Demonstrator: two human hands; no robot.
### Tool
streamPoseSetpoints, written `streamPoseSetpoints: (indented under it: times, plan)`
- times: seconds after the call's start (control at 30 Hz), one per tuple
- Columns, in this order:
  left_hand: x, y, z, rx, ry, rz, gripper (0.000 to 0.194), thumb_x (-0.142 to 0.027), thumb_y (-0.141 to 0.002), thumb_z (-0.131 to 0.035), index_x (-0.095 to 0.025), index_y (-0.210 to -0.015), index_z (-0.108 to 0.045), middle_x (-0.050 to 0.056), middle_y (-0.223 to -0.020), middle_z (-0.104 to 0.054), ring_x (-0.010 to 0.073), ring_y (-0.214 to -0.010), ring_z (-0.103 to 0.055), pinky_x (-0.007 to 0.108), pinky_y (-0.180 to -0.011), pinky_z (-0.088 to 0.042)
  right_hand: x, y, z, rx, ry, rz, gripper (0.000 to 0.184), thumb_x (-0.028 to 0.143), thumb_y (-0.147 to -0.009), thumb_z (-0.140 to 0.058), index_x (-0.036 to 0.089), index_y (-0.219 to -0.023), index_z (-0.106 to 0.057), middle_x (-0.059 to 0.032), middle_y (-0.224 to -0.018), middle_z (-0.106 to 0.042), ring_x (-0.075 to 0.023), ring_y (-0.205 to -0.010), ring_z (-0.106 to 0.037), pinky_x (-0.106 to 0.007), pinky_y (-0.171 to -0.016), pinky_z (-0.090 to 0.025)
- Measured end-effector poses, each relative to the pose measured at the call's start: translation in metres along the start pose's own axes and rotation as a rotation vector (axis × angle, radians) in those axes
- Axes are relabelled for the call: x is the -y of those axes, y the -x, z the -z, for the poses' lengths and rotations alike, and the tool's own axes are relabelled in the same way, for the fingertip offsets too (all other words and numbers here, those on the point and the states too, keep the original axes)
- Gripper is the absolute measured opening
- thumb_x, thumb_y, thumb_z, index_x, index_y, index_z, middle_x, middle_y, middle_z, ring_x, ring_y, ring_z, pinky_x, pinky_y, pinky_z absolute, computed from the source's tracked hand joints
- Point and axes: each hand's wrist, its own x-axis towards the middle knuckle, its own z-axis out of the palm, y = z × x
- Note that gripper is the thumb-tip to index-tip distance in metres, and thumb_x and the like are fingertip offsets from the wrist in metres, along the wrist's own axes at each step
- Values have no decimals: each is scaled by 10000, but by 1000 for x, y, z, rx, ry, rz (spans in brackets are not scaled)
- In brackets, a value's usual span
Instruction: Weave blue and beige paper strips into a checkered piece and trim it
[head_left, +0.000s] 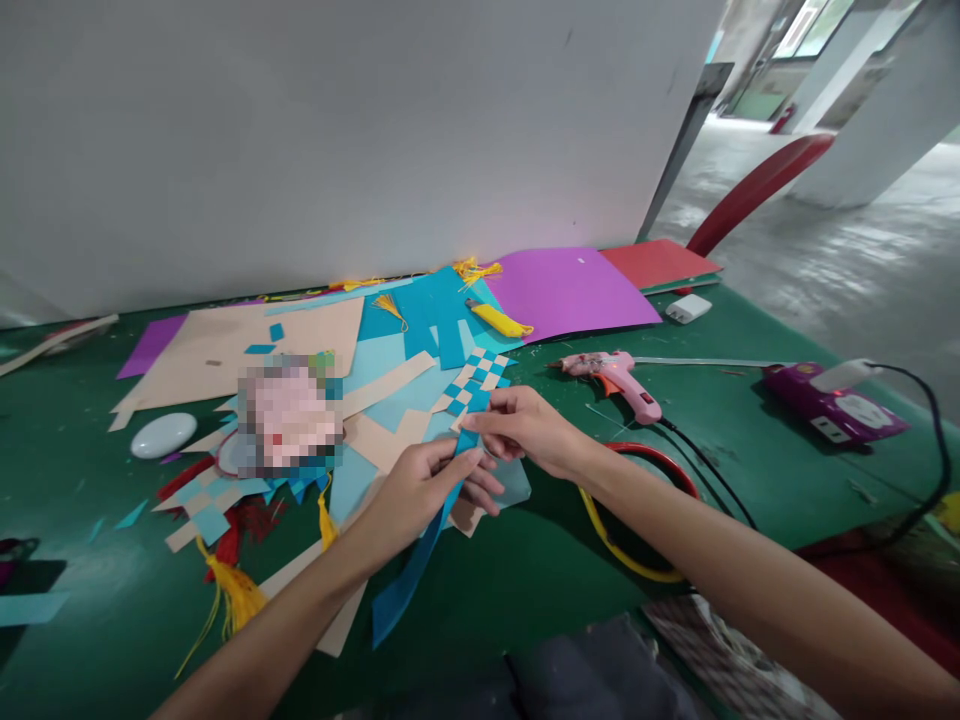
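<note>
Between my hands is a small woven paper piece (474, 378) in a blue and cream checker pattern. A long blue paper strip (409, 590) runs down from it towards the table's front. My left hand (442, 475) pinches this strip between thumb and fingers. Just above it, my right hand (517, 425) grips the strip where it meets the woven piece, fingertips closed. Light blue sheets (382, 365) and cream paper strips (397, 385) lie beneath and around the hands.
A pink glue gun (619, 375) lies to the right, its cable running past a red and yellow ring (637, 570). Beyond is a purple power strip (832, 405). A yellow cutter (499, 318) rests on paper. Yellow tassels (232, 595) and a white oval object (163, 436) are left.
</note>
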Motion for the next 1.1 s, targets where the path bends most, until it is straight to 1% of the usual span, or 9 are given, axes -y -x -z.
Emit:
streamPoseSetpoints:
  times: [0.2, 0.43, 0.53, 0.67, 0.77, 0.93, 1.1]
  plan:
    - [2, 1, -1, 6, 50, 9, 273, -340, -933, -473, -103, -876, -595, 110, -773, -724, 209, -634, -706, 306, -626, -562, 0, 0, 1, -14, -10, -12, 347, 385, -755, -699, 158, -572, -511, 60, -426, -483, -45, -385, -400, -188, -396, -296]
    - [2, 0, 1, 47, 77, -1, 291, -353, -951, -446, -107, -910, -595, 103, -779, -724, 203, -637, -707, 307, -647, -564, 4, 2, -3, -35, -10, -40, 327, 349, -750, -691, 164, -567, -493, 69, -406, -465, -40, -360, -373, -185, -374, -262]
    - [1, 0, 2, 43, 70, 17, 306, -368, -946, -452, -104, -905, -602, 109, -783, -725, 205, -645, -708, 311, -655, -567, 5, 2, -3, -38, -13, -38, 331, 349, -745, -695, 166, -565, -487, 70, -402, -464, -41, -358, -373, -186, -372, -263]
    - [1, 1, 2, 28, 5, 81, 337, -422, -905, -517, -102, -905, -621, 132, -826, -729, 235, -693, -713, 310, -595, -570, 5, 2, -1, -55, -18, -24, 360, 358, -746, -699, 170, -549, -464, 65, -408, -467, -39, -365, -369, -187, -371, -259]
    - [1, 2, 3, 40, -23, 88, 345, -445, -889, -537, -114, -888, -634, 128, -831, -733, 238, -703, -715, 305, -592, -569, 5, 2, 0, -55, -26, -20, 370, 363, -755, -696, 170, -549, -456, 65, -409, -462, -35, -365, -352, -187, -373, -258]
    - [3, 2, 5, 76, 26, 73, 343, -446, -906, -511, -123, -887, -625, 123, -819, -737, 234, -709, -718, 329, -670, -571, 5, 2, -1, -63, -34, -25, 357, 371, -745, -702, 167, -562, -472, 66, -413, -460, -34, -372, -348, -187, -379, -261]
    - [-1, 2, 5, 98, 68, 112, 335, -436, -918, -499, -122, -892, -615, 133, -857, -740, 240, -724, -722, 319, -653, -562, 4, 1, -1, -62, -47, -27, 348, 367, -739, -706, 166, -570, -477, 65, -421, -459, -34, -378, -346, -188, -382, -255]
